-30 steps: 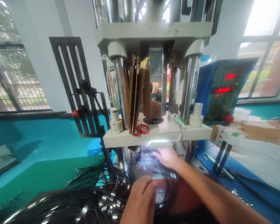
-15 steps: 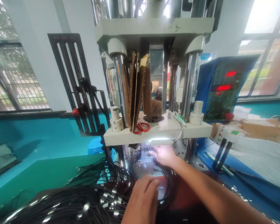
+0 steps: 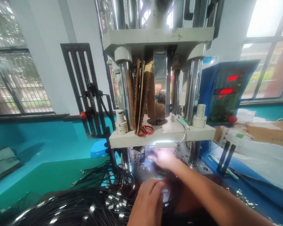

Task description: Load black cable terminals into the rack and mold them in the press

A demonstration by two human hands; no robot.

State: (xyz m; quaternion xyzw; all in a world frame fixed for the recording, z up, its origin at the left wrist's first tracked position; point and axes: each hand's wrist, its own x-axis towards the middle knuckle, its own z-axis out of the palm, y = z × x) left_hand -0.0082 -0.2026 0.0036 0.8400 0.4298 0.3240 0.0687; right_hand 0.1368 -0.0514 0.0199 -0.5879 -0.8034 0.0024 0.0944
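Note:
My right hand (image 3: 165, 158) reaches under the press's lower plate, its fingertips pinched at a small metal die block (image 3: 145, 156). A black cable (image 3: 165, 172) runs below this hand and seems to be held in it; glare blurs its end. Nearer to me, my left hand (image 3: 147, 201) is closed with its fingers curled downward beside the dark cable loop. What its fingers hold, if anything, is hidden. A heap of black cables (image 3: 85, 204) with shiny metal ends lies to its left.
Above the right hand are a lit lamp bar (image 3: 166, 144) and the press plate (image 3: 165, 136). Red-handled scissors (image 3: 147, 130) and cardboard pieces (image 3: 142, 100) rest on the plate. A blue control box (image 3: 226, 91) stands right. Loose metal parts (image 3: 245, 197) lie on the blue surface.
The view has shifted slightly, so the press appears a little lower and further right. Both hands keep nearly the same places, the right still at the die block.

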